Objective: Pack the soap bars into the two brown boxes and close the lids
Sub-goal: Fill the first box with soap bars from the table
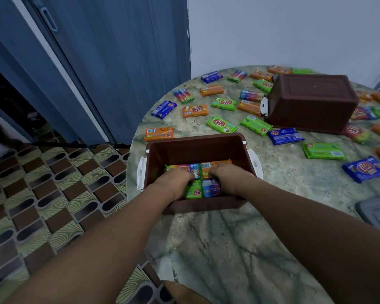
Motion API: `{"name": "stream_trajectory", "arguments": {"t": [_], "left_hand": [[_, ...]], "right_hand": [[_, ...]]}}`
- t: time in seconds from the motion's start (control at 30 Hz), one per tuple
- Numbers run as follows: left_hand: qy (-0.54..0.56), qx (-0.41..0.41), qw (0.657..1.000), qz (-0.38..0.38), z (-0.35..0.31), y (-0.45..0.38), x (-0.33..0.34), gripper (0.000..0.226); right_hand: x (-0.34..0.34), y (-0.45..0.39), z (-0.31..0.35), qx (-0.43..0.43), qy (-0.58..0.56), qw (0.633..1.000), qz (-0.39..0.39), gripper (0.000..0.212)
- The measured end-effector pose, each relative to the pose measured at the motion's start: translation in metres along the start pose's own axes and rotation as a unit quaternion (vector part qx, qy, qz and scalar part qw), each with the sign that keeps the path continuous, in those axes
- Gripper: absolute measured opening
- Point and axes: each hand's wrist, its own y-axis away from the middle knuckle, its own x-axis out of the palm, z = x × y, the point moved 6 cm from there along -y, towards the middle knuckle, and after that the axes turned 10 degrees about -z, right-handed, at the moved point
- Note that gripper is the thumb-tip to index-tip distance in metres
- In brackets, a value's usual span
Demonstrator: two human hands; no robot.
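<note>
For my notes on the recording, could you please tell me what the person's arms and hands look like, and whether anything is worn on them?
Both forearms are bare as far as the picture shows: no sleeves, gloves, watch or bracelet. The left hand and the right hand are bare too; no rings show, though the fingers are partly hidden inside the brown box.

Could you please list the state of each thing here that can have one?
Near brown box: open, upright, partly filled with soap bars.
Far brown box: lying tipped over, not yet packed.
Loose soap bars: scattered flat on the table.
Left hand: inside the near box, on the bars.
Right hand: inside the near box, on the bars.
</note>
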Motion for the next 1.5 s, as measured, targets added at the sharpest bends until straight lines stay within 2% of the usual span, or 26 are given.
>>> {"name": "stream_trajectory", "arguments": {"t": [0.07, 0.13, 0.23, 0.3, 0.43, 0.5, 0.63, 0.7, 0.83, 1.0, 1.2, 1.5], "left_hand": [[0.017, -0.008, 1.0, -0.006, 0.002, 0.004, -0.003, 0.044], [0.007, -0.002, 0.999, -0.039, 0.001, 0.009, -0.015, 0.05], [-0.026, -0.011, 0.986, -0.164, 0.006, 0.018, -0.049, 0.038], [-0.041, -0.032, 0.97, -0.239, 0.016, 0.024, -0.067, 0.035], [-0.106, -0.094, 0.938, -0.315, 0.037, 0.032, -0.08, 0.042], [-0.12, -0.155, 0.932, -0.304, 0.049, 0.031, -0.08, 0.051], [0.084, -0.274, 0.933, -0.218, 0.077, 0.021, -0.053, 0.067], [0.116, -0.273, 0.929, -0.223, 0.079, 0.021, -0.044, 0.066], [0.108, -0.267, 0.925, -0.249, 0.081, 0.019, -0.043, 0.058], [0.089, -0.27, 0.926, -0.247, 0.088, 0.004, -0.049, 0.06], [0.094, -0.264, 0.925, -0.257, 0.101, -0.019, -0.051, 0.056], [0.099, -0.262, 0.926, -0.252, 0.113, -0.044, -0.055, 0.063]], "right_hand": [[-0.01, 0.003, 0.003, 0.011, -0.032, 0.999, -0.042, 0.039], [-0.032, 0.008, 0.004, 0.027, -0.055, 0.99, -0.13, 0.028], [-0.067, 0.013, -0.003, 0.056, -0.043, 0.961, -0.266, 0.018], [-0.081, 0.016, -0.015, 0.095, -0.036, 0.947, -0.304, 0.019], [-0.079, 0.025, -0.041, 0.233, -0.013, 0.933, -0.274, 0.043], [-0.073, 0.026, -0.046, 0.271, -0.046, 0.929, -0.247, 0.052], [-0.065, 0.021, -0.05, 0.279, -0.15, 0.919, -0.235, 0.056], [-0.063, 0.02, -0.054, 0.28, -0.156, 0.918, -0.231, 0.053], [-0.061, 0.016, -0.055, 0.278, -0.155, 0.92, -0.231, 0.057], [-0.064, 0.002, -0.056, 0.273, -0.157, 0.919, -0.239, 0.048], [-0.069, -0.021, -0.059, 0.277, -0.152, 0.922, -0.225, 0.057], [-0.074, -0.047, -0.065, 0.285, -0.136, 0.923, -0.221, 0.065]]}}
